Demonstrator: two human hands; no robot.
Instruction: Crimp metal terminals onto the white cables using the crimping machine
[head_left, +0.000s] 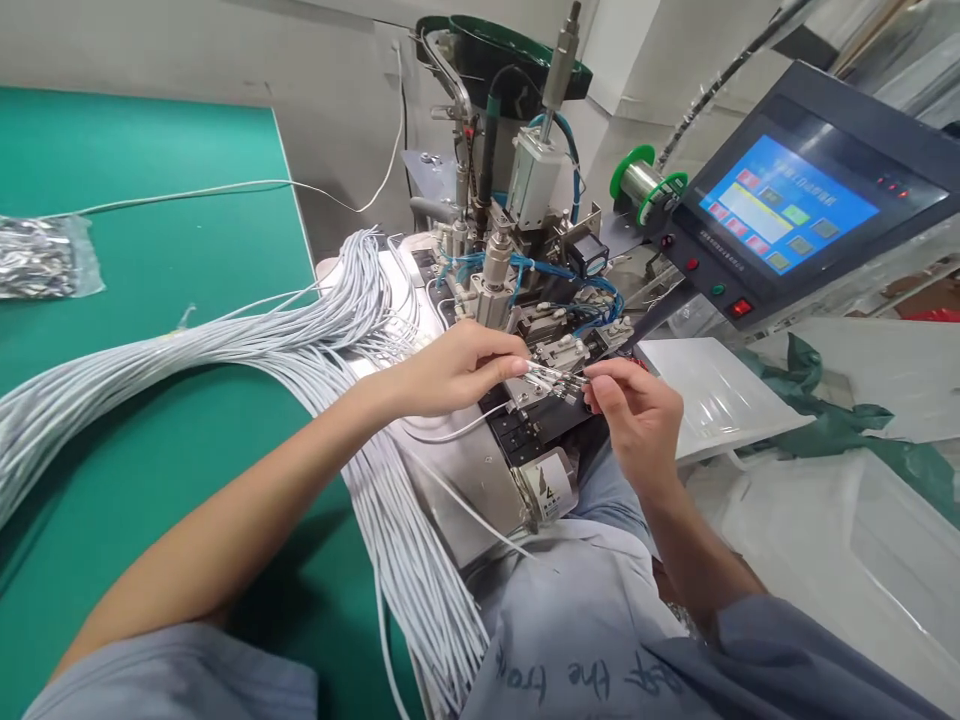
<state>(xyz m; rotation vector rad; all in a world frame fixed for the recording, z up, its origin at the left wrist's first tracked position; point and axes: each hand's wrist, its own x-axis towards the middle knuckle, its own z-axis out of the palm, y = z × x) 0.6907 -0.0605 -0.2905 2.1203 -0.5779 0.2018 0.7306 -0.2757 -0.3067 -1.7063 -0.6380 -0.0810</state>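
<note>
Between my two hands, over the front of a bench machine (559,352), are several white cable ends with metal connectors (553,380). My left hand (469,375) is closed, pinching the white cables just behind the connectors. From the right, my right hand (637,415) has thumb and forefinger pressed together at the metal tips of these connectors. Other fingers of the right hand are curled. A large bundle of white cables (247,340) runs across the green table beneath my left forearm, and more cables (420,560) hang toward my lap.
A tilted control panel with a blue screen (787,205) stands at the right. Behind the machine is a green bowl feeder (517,45), with a wire spool (646,187) nearby. A bag of metal parts (45,258) lies on the green table (150,140). White plastic bins (840,540) stand at lower right.
</note>
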